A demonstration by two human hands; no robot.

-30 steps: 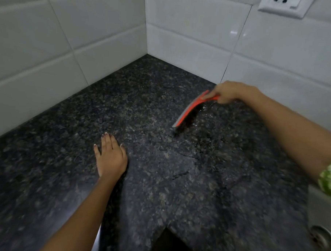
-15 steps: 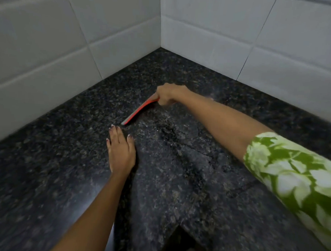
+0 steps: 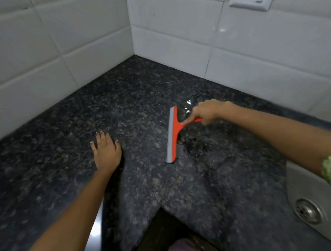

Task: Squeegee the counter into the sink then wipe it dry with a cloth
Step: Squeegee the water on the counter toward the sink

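Since half a second ago the squeegee (image 3: pixel 172 134) has swung from beside the left fingertips, where its blade ran slantwise toward the corner, to a spot further right, nearer the sink side, and the blade now runs almost straight away from the viewer. The left hand (image 3: pixel 107 151) has not shifted from its place on the counter (image 3: pixel 64 159).

In the head view, the only one there is, the right hand (image 3: pixel 204 112) curls round the orange handle, with the forefinger stretched along it toward the head of the tool. The handle points right, back toward the wrist; the grey rubber edge faces left, away from the hand. The blade's near end looks to touch the stone; whether the far end does too cannot be told.

What matters for the next stroke is this: the water (image 3: pixel 195 145) lies on the handle side of the blade, a dark wet patch just right of the lower end and a glinting film by the knuckles, and the sink (image 3: pixel 298 180) lies further right again, with its drain (image 3: pixel 309 211) at the lower right edge. So the blade stands crosswise to the way the water must travel, and a pull toward the right arm's own side would likely carry it there (a push would not).

The left hand lies flat, palm down, fingers loosely spread, well left of the blade and out of its path, holding nothing. No cloth can be made out with certainty.
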